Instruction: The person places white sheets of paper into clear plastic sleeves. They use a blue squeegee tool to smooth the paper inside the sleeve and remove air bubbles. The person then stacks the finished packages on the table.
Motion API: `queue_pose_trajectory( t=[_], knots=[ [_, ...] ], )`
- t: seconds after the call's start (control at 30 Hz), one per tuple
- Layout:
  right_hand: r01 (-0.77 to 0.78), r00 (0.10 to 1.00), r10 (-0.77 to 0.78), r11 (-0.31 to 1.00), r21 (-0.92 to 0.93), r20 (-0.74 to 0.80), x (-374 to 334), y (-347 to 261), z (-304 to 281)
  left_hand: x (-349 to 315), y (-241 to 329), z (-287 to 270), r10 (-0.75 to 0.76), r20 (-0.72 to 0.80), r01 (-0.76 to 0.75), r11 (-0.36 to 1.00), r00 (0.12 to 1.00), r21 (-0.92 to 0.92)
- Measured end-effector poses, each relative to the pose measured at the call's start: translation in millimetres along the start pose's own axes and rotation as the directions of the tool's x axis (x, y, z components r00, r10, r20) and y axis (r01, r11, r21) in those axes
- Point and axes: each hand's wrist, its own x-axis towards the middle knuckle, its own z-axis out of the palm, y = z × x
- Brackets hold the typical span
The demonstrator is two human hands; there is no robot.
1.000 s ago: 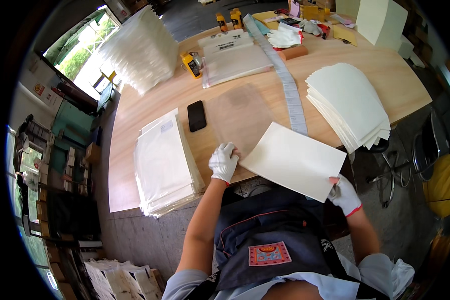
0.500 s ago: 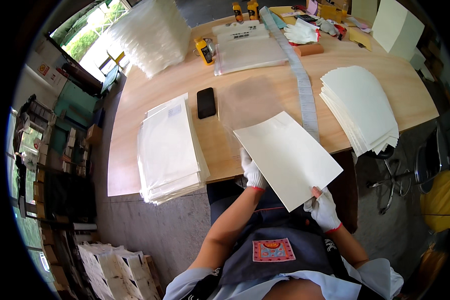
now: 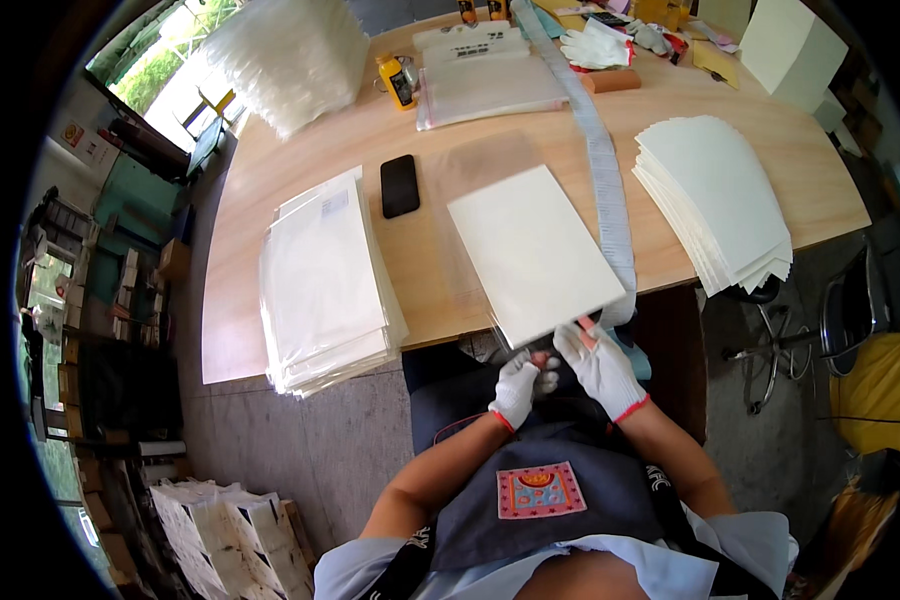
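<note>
By the white sheet (image 3: 535, 255), left hand (image 3: 517, 392) curled, right hand (image 3: 604, 373) nearly straight-fingered, any pinch unclear

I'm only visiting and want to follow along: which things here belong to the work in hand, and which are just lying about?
Seemingly part of the job:
- white sheet, by the right hand
- clear plastic sleeve beneath it
- fanned white sheets, right
- sleeved stack, left

Seemingly just lying about:
- black phone
- yellow bottle
- spare white gloves
</note>
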Motion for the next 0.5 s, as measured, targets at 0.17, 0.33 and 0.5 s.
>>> queue_pose_trajectory(
  t=[0.17,0.33,0.5],
  knots=[
    [-0.211,0.977,0.202,0.924,-0.319,-0.06,-6,3,10,-11,35,-12,-0.057,0.001,0.057,0.998,0.998,0.022],
    [0.102,0.979,0.15,0.203,-0.974,0.134,-17,3,52,-18,52,-47,0.111,-0.122,-0.079,0.967,0.986,0.241],
    [0.595,0.783,0.165,-0.481,-0.644,0.6,11,36,59,-28,62,-48,0.095,-0.112,-0.064,0.966,0.989,0.249]
  ],
)
